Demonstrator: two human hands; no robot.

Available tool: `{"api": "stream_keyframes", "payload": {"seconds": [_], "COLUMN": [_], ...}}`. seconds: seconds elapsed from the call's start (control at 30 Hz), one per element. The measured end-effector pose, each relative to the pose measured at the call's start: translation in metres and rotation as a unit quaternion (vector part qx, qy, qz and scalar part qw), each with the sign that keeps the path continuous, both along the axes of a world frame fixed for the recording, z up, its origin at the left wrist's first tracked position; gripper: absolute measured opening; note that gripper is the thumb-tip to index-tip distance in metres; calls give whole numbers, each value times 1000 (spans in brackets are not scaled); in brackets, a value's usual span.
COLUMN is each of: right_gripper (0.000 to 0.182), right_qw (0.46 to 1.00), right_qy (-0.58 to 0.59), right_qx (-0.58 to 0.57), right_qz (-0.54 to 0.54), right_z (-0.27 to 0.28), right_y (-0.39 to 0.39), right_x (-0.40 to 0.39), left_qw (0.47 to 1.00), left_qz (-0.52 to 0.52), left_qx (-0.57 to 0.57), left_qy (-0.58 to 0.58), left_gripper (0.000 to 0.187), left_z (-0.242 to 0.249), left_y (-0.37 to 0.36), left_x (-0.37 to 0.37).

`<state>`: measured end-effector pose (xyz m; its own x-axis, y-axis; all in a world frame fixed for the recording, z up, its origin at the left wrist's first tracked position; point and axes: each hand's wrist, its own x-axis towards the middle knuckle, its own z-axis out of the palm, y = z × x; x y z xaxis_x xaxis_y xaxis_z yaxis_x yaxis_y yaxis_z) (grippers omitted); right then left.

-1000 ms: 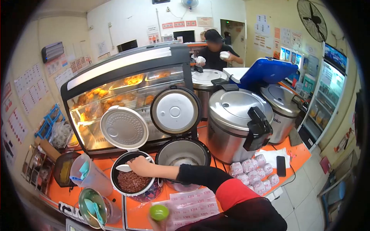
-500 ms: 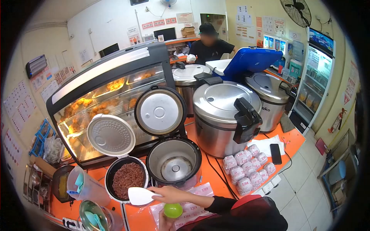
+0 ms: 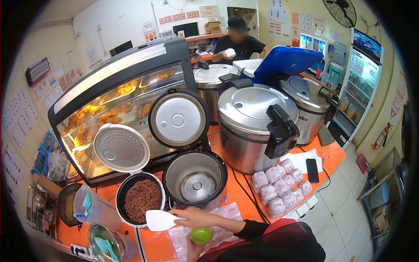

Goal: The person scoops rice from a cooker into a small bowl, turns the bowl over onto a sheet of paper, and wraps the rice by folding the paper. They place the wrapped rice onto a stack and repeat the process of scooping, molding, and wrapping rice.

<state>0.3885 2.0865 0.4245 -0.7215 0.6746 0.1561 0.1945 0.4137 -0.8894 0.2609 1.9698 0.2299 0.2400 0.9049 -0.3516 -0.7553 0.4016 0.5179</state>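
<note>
My right hand [image 3: 196,217] is closed round the handle of a white paddle [image 3: 160,221], whose blade is beside the front rim of a small cooker [image 3: 163,192]. Reddish-brown rice [image 3: 142,200] lies in that cooker. Just below the right hand, my left hand [image 3: 194,249] grips a small green cup [image 3: 201,235], its opening facing up. Under both hands are printed wrapping sheets [image 3: 227,213]. An open, nearly empty cooker [image 3: 197,187] stands right of the rice. Wrapped round packets [image 3: 276,208] are piled farther right.
A lit food display case [image 3: 122,109] stands behind the open cookers. Large closed cookers [image 3: 257,126] and a blue-lidded cooler [image 3: 288,63] are at centre and right. A phone [image 3: 312,170] lies by the packets. A plastic pitcher [image 3: 98,209] stands left. Across the counter is a person [image 3: 240,43].
The green cup has turned so that its inside shows. The view has shifted slightly. Across the counter, the person's hand with a white packet has moved right and up.
</note>
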Motion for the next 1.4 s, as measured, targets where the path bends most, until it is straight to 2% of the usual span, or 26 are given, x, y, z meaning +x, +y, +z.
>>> {"api": "stream_keyframes", "payload": {"seconds": [0.03, 0.13, 0.33, 0.43, 0.5, 0.7, 0.8, 0.83, 0.93, 1.0, 1.03, 1.07, 1.13, 1.23, 1.33, 1.4], "right_gripper": [40, 41, 42, 41, 41, 40, 39, 40, 45, 48, 48, 49, 44, 39, 33, 34], "right_qw": [1000, 1000, 1000, 1000, 998, 999, 996, 989, 999, 993, 979, 944, 898, 891, 842, 820], "right_qy": [-2, -12, -3, 19, 10, -17, -18, -33, -21, -56, -105, -198, -185, -226, -280, -288], "right_qx": [1, -8, -8, -20, -59, -32, -77, -134, 31, -1, 44, 154, 341, 389, 450, 478], "right_qz": [3, 13, 17, 10, 23, 38, 36, 47, -28, -106, -169, -212, -208, -63, 98, 129], "right_z": [0, 1, -1, -2, 0, -18, -17, -17, -37, -30, -22, 5, 37, 48, 35, 22], "right_y": [0, 0, -4, -12, -18, -37, -43, -42, -42, -30, -17, -6, 25, 61, 92, 124], "right_x": [-1, -2, 1, 0, 0, -3, 0, -1, -4, 1, 2, 1, -12, -57, -108, -131], "left_qw": [995, 992, 999, 994, 995, 994, 992, 992, 993, 993, 993, 994, 987, 979, 970, 963], "left_qz": [7, 19, -12, 5, 18, 65, 101, 111, 102, 118, 110, 100, 136, 178, 204, 238], "left_qx": [-40, -48, -23, -90, -80, -84, -63, -48, -39, -19, -28, -35, -46, -10, 73, 88], "left_qy": [-93, -118, -34, -65, -55, -40, -44, -43, -48, -13, -14, -17, -74, -95, -113, -88], "left_gripper": [55, 57, 60, 58, 57, 53, 52, 52, 53, 49, 50, 51, 56, 54, 57, 63], "left_z": [2, -19, -6, -16, -16, -25, -24, -20, -37, -12, -6, 3, 29, 56, 79, 95], "left_y": [2, 1, 1, 4, 0, -14, -25, -27, -23, -19, -18, -18, -24, -18, -3, 0], "left_x": [0, -3, -2, -6, -6, -20, -37, -42, -54, -45, -44, -45, -46, -57, -72, -80]}}
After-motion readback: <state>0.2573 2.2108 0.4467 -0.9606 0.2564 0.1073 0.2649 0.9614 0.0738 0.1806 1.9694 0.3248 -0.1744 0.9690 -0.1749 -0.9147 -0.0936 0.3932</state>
